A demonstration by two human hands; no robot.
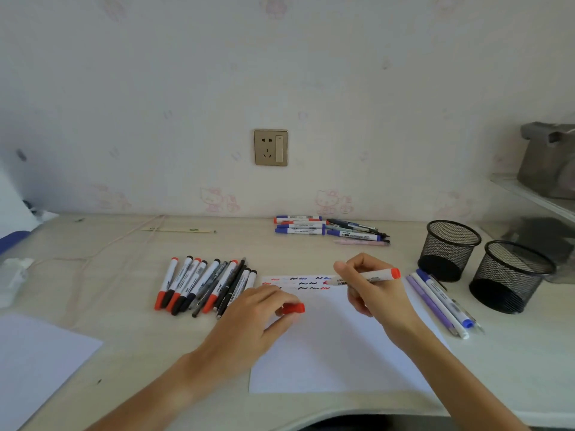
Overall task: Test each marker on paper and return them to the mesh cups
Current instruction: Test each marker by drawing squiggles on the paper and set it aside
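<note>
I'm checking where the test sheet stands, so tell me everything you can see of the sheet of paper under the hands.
The sheet of paper is plain white and lies flat on the pale desk, its near edge close to the desk's front. Only its far strip is marked, with two rows of short red, black and blue squiggles; the rest is blank. The left hand, holding a red cap, rests on its left edge. The right hand holds a red marker with its tip at the squiggles.

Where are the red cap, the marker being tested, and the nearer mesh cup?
red cap (294,308): head view, on the cap's exposed right end, beyond the left hand's fingers.
marker (378,276): head view, on the white barrel near its red end.
nearer mesh cup (510,275): head view, on its front mesh wall.
</note>
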